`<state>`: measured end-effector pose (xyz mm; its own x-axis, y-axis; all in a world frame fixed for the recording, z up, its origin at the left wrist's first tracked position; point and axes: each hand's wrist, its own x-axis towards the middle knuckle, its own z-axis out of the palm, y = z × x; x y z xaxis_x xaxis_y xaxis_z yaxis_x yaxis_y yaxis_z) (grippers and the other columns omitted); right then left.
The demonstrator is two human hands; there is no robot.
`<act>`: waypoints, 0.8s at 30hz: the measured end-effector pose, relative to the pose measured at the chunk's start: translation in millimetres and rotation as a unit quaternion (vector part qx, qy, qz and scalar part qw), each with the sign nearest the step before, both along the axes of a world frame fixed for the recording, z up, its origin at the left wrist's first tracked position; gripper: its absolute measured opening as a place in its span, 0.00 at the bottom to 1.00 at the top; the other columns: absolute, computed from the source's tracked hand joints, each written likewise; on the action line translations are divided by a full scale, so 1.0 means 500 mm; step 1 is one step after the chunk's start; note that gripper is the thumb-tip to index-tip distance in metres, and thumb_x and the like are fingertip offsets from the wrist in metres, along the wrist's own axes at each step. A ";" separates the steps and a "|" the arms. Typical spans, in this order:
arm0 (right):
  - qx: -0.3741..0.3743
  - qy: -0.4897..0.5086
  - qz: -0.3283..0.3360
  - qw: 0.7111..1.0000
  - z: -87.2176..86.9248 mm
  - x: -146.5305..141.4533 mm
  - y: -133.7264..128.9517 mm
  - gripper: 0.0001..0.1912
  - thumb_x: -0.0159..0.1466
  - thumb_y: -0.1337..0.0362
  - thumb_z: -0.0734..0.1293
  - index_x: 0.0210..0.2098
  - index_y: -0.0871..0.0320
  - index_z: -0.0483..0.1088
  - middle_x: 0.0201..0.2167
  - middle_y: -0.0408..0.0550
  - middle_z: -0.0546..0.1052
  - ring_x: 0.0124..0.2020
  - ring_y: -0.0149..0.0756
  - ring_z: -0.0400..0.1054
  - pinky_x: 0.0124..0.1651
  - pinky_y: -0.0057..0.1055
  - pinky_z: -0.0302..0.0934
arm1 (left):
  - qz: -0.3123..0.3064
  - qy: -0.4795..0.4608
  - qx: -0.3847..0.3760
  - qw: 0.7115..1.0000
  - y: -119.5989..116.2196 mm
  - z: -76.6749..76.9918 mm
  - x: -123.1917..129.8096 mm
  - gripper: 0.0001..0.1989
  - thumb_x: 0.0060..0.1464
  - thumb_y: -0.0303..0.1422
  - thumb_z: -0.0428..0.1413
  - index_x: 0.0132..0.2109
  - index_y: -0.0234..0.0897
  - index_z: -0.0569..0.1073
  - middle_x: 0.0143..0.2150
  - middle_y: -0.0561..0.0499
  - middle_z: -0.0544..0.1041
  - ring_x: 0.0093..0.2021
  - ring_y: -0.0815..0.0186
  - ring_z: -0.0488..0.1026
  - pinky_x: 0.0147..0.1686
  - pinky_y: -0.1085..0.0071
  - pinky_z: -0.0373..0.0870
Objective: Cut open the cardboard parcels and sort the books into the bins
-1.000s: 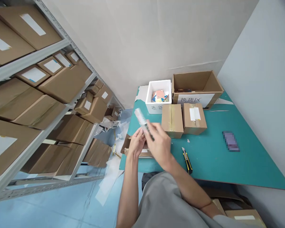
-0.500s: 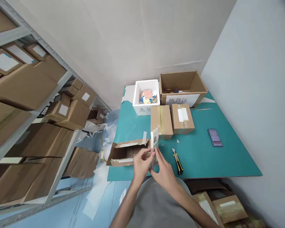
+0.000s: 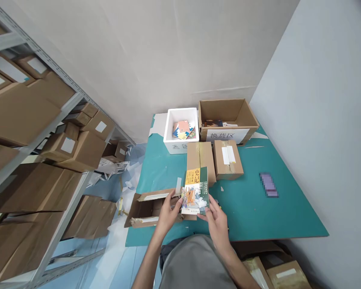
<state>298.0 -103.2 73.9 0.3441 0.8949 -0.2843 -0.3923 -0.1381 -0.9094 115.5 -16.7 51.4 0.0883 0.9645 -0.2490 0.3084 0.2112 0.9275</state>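
Observation:
A book [image 3: 195,192] with a yellow, white and green cover faces me, held up above the near part of the table. My left hand [image 3: 167,213] is closed on its left edge, thumb in front. On the lower right edge, my right hand [image 3: 215,218] grips it too. Just left of the book stands an open cardboard box [image 3: 135,208], its flaps up; part of it is behind my left hand and the book. The utility knife is almost wholly hidden by my right hand.
Behind the book stand two taped cartons [image 3: 228,160]. Farther back are a white foam box [image 3: 180,111] with booklets and a large labelled cardboard box [image 3: 248,116]. A pixelated purple item [image 3: 269,185] lies right on the green table [image 3: 297,218]. Loaded shelves [image 3: 63,192] rise at left.
The book has turned from edge-on to showing me its full cover. My hands have spread apart to its two sides. The view has shifted, so the table sits slightly lower.

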 end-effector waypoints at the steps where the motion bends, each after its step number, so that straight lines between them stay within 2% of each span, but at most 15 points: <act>1: 0.006 0.000 0.001 1.000 0.008 0.007 0.015 0.38 0.68 0.44 0.72 0.72 0.51 0.67 0.64 0.53 0.78 0.61 0.55 0.76 0.50 0.49 0.82 | -0.012 -0.024 -0.020 0.999 0.006 0.009 -0.004 0.40 0.56 0.60 0.62 0.64 0.35 0.75 0.62 0.34 0.79 0.57 0.47 0.79 0.48 0.57 0.81; 3: 0.029 -0.008 0.011 0.999 0.031 0.022 0.058 0.39 0.68 0.45 0.72 0.73 0.51 0.66 0.65 0.52 0.77 0.62 0.56 0.75 0.52 0.50 0.81 | -0.029 -0.049 -0.027 0.998 0.026 0.042 -0.005 0.39 0.58 0.60 0.60 0.63 0.34 0.77 0.47 0.39 0.84 0.43 0.53 0.82 0.33 0.65 0.78; 4: 0.045 -0.013 0.018 0.999 0.046 0.028 0.087 0.39 0.68 0.45 0.72 0.73 0.51 0.65 0.66 0.52 0.76 0.62 0.56 0.75 0.53 0.50 0.81 | -0.029 -0.049 -0.012 0.998 0.042 0.064 -0.002 0.38 0.59 0.60 0.60 0.63 0.33 0.77 0.39 0.42 0.84 0.36 0.57 0.81 0.28 0.68 0.75; 6: 0.081 -0.023 0.032 0.996 0.082 0.039 0.156 0.40 0.68 0.46 0.72 0.74 0.52 0.64 0.69 0.52 0.73 0.64 0.56 0.73 0.55 0.49 0.80 | -0.017 -0.047 0.038 0.998 0.089 0.111 0.010 0.37 0.61 0.57 0.59 0.65 0.32 0.77 0.28 0.49 0.80 0.28 0.62 0.77 0.27 0.69 0.73; 7: 0.100 -0.022 0.038 0.994 0.102 0.042 0.197 0.39 0.68 0.46 0.72 0.74 0.52 0.64 0.70 0.51 0.71 0.65 0.55 0.71 0.57 0.48 0.79 | -0.007 -0.054 0.069 0.996 0.121 0.134 0.018 0.36 0.62 0.55 0.59 0.65 0.31 0.77 0.28 0.49 0.80 0.29 0.62 0.77 0.29 0.69 0.75; 9: 0.144 -0.010 0.039 0.989 0.142 0.044 0.285 0.38 0.68 0.48 0.73 0.73 0.51 0.65 0.70 0.51 0.71 0.68 0.53 0.69 0.62 0.47 0.76 | 0.019 -0.080 0.129 0.988 0.191 0.179 0.034 0.33 0.63 0.52 0.61 0.64 0.31 0.77 0.41 0.42 0.85 0.39 0.57 0.82 0.42 0.64 0.80; 11: 0.186 0.028 0.030 0.982 0.171 0.041 0.369 0.35 0.68 0.50 0.73 0.71 0.52 0.68 0.69 0.50 0.72 0.70 0.49 0.67 0.71 0.47 0.68 | 0.054 -0.103 0.177 0.977 0.257 0.217 0.045 0.31 0.61 0.46 0.64 0.64 0.31 0.77 0.59 0.36 0.81 0.57 0.51 0.81 0.58 0.58 0.78; 13: 0.186 0.070 0.017 0.980 0.175 0.038 0.429 0.34 0.67 0.50 0.74 0.68 0.54 0.70 0.66 0.53 0.75 0.69 0.48 0.68 0.75 0.48 0.61 | 0.086 -0.110 0.207 0.968 0.297 0.243 0.041 0.30 0.62 0.41 0.63 0.67 0.31 0.74 0.68 0.34 0.74 0.66 0.48 0.74 0.67 0.55 0.71; 14: 0.173 0.087 0.011 0.981 0.165 0.038 0.444 0.33 0.66 0.50 0.75 0.66 0.55 0.72 0.64 0.54 0.77 0.68 0.48 0.70 0.76 0.49 0.60 | 0.097 -0.104 0.226 0.964 0.303 0.249 0.031 0.30 0.63 0.40 0.62 0.68 0.33 0.72 0.70 0.35 0.72 0.68 0.49 0.72 0.68 0.54 0.70; 16: 0.137 0.103 0.010 0.985 0.117 0.044 0.438 0.31 0.63 0.50 0.76 0.61 0.56 0.74 0.61 0.56 0.79 0.66 0.49 0.72 0.76 0.50 0.60 | 0.118 -0.075 0.264 0.954 0.286 0.239 -0.013 0.28 0.64 0.39 0.61 0.68 0.35 0.72 0.71 0.37 0.71 0.68 0.50 0.73 0.69 0.54 0.69; 18: 0.092 0.091 0.006 0.992 0.037 0.061 0.387 0.27 0.61 0.51 0.78 0.55 0.57 0.76 0.59 0.57 0.80 0.65 0.50 0.73 0.75 0.50 0.61 | 0.151 -0.024 0.278 0.948 0.241 0.201 -0.086 0.26 0.64 0.39 0.60 0.66 0.36 0.74 0.67 0.38 0.76 0.66 0.51 0.75 0.69 0.54 0.70; 20: 0.046 0.063 -0.019 0.997 -0.061 0.087 0.303 0.26 0.59 0.50 0.78 0.51 0.58 0.78 0.59 0.60 0.80 0.64 0.52 0.74 0.74 0.49 0.62 | 0.207 0.040 0.245 0.946 0.183 0.138 -0.183 0.24 0.63 0.39 0.60 0.63 0.35 0.76 0.63 0.37 0.78 0.62 0.51 0.78 0.67 0.52 0.71; 22: -0.008 0.020 -0.051 0.998 -0.159 0.115 0.207 0.27 0.58 0.48 0.78 0.51 0.58 0.78 0.59 0.60 0.80 0.64 0.53 0.74 0.73 0.50 0.64 | 0.280 0.106 0.171 0.939 0.124 0.063 -0.286 0.23 0.59 0.40 0.61 0.58 0.33 0.78 0.57 0.36 0.82 0.57 0.50 0.81 0.64 0.49 0.73; 24: -0.087 -0.020 -0.049 0.995 -0.242 0.134 0.122 0.27 0.54 0.48 0.78 0.48 0.58 0.80 0.57 0.61 0.82 0.63 0.56 0.74 0.71 0.52 0.65 | 0.382 0.134 0.101 0.909 0.070 -0.014 -0.373 0.23 0.59 0.40 0.59 0.56 0.30 0.78 0.52 0.35 0.83 0.51 0.50 0.82 0.61 0.48 0.74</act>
